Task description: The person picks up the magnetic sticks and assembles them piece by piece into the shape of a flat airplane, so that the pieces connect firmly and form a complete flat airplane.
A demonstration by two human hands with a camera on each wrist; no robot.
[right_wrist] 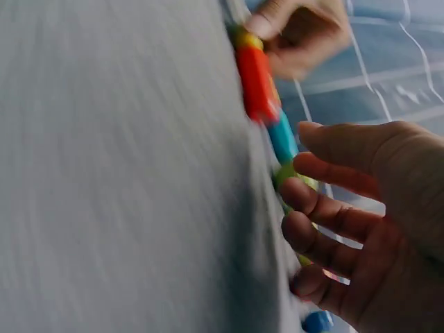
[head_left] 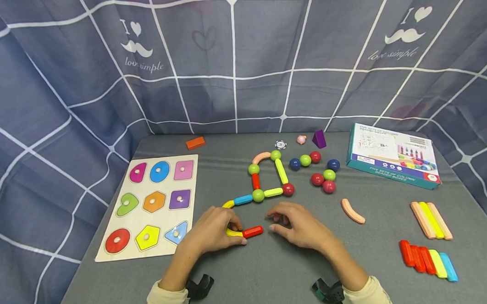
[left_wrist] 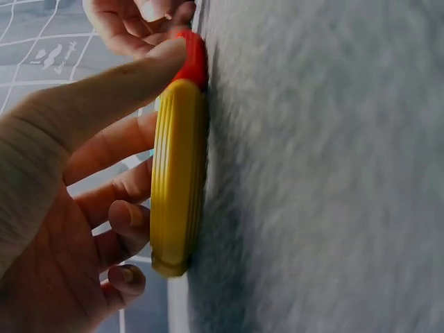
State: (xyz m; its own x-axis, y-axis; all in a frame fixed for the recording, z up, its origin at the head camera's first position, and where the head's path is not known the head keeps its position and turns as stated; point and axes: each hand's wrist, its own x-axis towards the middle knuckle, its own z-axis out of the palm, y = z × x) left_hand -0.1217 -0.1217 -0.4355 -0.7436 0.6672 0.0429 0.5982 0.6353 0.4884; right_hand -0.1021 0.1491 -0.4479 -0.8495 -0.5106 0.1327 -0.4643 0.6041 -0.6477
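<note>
My left hand (head_left: pixel 212 229) holds a yellow stick (left_wrist: pixel 179 180) joined end to end with a red stick (head_left: pixel 253 232), low over the table. In the left wrist view the thumb presses near the joint, with the other fingers behind the yellow stick. To its right, my right hand (head_left: pixel 298 225) has bent, parted fingers and nothing between them. Just beyond both hands lies a joined figure of sticks and balls. From its lower green ball (head_left: pixel 258 195) a blue stick (head_left: pixel 243 199) and a yellow stick (head_left: pixel 228 204) run left, the latter partly behind my left hand.
A shape puzzle board (head_left: pixel 147 207) lies left. Loose balls (head_left: pixel 317 180), a peach curved stick (head_left: pixel 352 211) and a box (head_left: pixel 392 155) are at right, with sticks (head_left: pixel 428 259) in rows nearer. An orange block (head_left: pixel 195 143) and a purple prism (head_left: pixel 319 139) lie along the back.
</note>
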